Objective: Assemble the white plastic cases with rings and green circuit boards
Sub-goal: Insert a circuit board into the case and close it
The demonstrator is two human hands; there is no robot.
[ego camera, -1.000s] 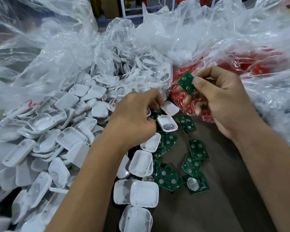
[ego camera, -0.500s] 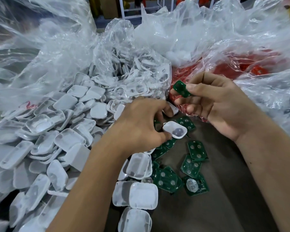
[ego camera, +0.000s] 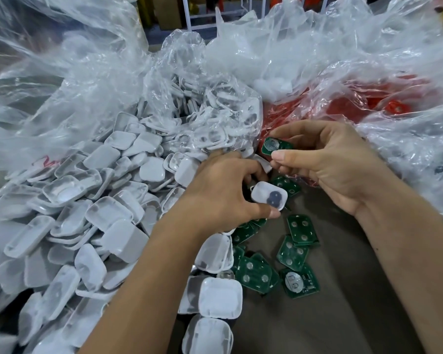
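White case (ego camera: 268, 198) in left hand (ego camera: 223, 190) grip; green board (ego camera: 273, 146) in right hand (ego camera: 327, 159) grip.

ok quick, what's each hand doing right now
Left hand: holding a white case.
Right hand: pinching a green circuit board.

A brown-grey table (ego camera: 330, 315) fills the lower right. Behind the far edge stands a white metal frame (ego camera: 189, 14), with some yellow and orange shapes (ego camera: 149, 8), blurred. The light is even and soft.
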